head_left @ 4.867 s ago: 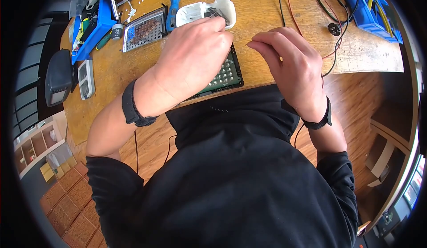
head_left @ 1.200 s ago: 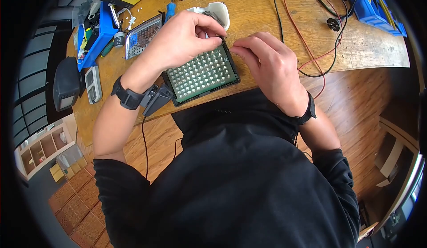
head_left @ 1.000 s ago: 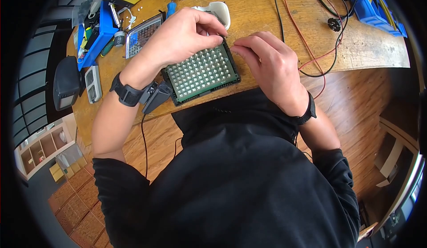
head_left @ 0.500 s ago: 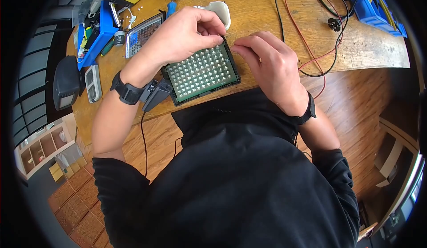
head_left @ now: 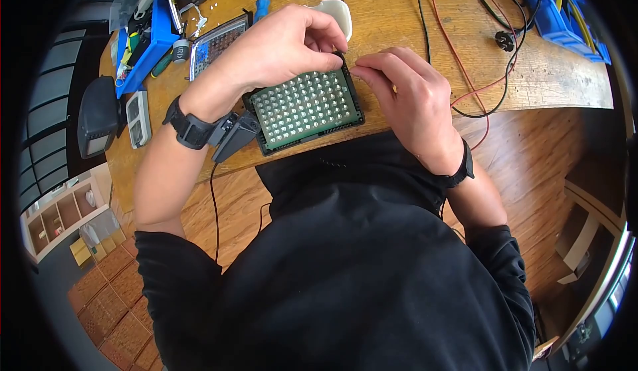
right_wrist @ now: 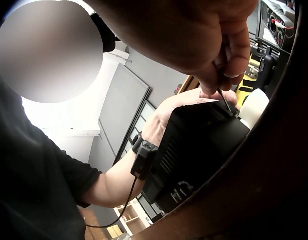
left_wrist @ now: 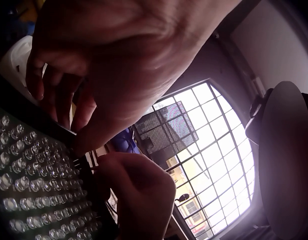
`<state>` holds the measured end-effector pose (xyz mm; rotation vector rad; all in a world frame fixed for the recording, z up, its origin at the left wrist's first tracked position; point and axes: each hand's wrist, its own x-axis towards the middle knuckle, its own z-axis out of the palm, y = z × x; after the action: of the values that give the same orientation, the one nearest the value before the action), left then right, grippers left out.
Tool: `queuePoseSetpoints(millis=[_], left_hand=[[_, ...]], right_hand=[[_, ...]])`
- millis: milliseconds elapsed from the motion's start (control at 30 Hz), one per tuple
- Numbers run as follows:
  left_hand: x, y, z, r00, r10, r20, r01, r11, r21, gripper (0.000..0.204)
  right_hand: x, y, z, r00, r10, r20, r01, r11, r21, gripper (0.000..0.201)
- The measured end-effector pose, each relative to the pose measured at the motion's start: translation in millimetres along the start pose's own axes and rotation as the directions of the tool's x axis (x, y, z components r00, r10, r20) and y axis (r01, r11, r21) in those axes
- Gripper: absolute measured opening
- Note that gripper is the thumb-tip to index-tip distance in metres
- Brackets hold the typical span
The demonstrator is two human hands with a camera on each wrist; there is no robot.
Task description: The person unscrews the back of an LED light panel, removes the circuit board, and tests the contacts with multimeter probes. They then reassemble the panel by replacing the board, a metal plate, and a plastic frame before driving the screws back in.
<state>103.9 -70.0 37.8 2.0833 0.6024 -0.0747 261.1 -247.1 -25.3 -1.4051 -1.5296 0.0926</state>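
A panel (head_left: 306, 108), a green circuit board with rows of clear LEDs in a black frame, lies at the table's front edge, partly covered by my left hand. My left hand (head_left: 282, 45) grips its far right corner, thumb along the rim and fingers curled over the far side. Close beside that corner, my right hand (head_left: 419, 95) pinches a thin dark rod (right_wrist: 224, 101) between thumb and fingertips. The rod's lower end meets the corner of the black housing (right_wrist: 194, 145) in the right wrist view. The left wrist view has both hands' fingertips together at the frame's edge.
Behind the left hand stands a white container (head_left: 337, 17), with a blue-handled screwdriver (head_left: 262, 6) nearby. A perforated tray (head_left: 216, 45) and a blue tool bin (head_left: 149, 45) lie at left. Black and red cables (head_left: 448, 32) run across the right side.
Since the earliest frame, the left hand has moved off the panel's face to its far corner, uncovering the LEDs, and the right hand has come in beside it. Over the last second both hands barely move.
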Motion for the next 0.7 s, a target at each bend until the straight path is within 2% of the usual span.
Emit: queuePoseSetpoints(millis=[167, 233, 300, 333, 400, 500, 567, 700], left_hand=[[-24.2, 12.5, -2.7, 0.995, 0.067, -0.076, -0.066, 0.998, 0.011, 0.028], [-46.3, 23.2, 3.8, 0.966, 0.138, -0.219, -0.081, 0.965, 0.251, 0.035], [-67.9, 27.5, 13.5, 0.942, 0.186, -0.278, -0.097, 0.948, 0.304, 0.039], [-77.7, 26.8, 19.5, 0.92, 0.235, -0.313, -0.109, 0.923, 0.37, 0.04], [-93.3, 24.5, 36.3, 0.867, 0.309, -0.391, -0.104, 0.879, 0.465, 0.041], [-105.1, 14.2, 68.0, 0.786, 0.408, -0.464, -0.117, 0.836, 0.536, 0.058], [-107.5, 9.0, 81.8, 0.783, 0.426, -0.454, -0.149, 0.837, 0.527, 0.071], [-105.9, -1.1, 95.3, 0.773, 0.4, -0.493, -0.107, 0.848, 0.519, 0.077]], right_hand=[[3.6, -3.3, -7.6, 0.998, 0.05, -0.036, -0.051, 0.999, -0.02, 0.011], [8.1, -5.2, -13.5, 0.996, 0.082, -0.046, -0.083, 0.996, -0.028, 0.01], [13.2, -5.0, -18.6, 0.994, 0.106, -0.024, -0.106, 0.994, 0.018, 0.009], [15.6, -7.9, -21.6, 0.985, 0.171, 0.024, -0.172, 0.984, 0.05, 0.01], [22.2, -10.2, -24.9, 0.987, 0.148, 0.058, -0.151, 0.988, 0.037, 0.01], [33.0, -11.4, -28.1, 0.99, 0.071, 0.12, -0.071, 0.997, -0.001, 0.01], [41.3, -14.0, -28.0, 0.987, 0.008, 0.163, -0.004, 1.0, -0.028, 0.01], [55.3, -17.8, -27.6, 0.972, -0.05, 0.23, 0.086, 0.985, -0.15, 0.009]])
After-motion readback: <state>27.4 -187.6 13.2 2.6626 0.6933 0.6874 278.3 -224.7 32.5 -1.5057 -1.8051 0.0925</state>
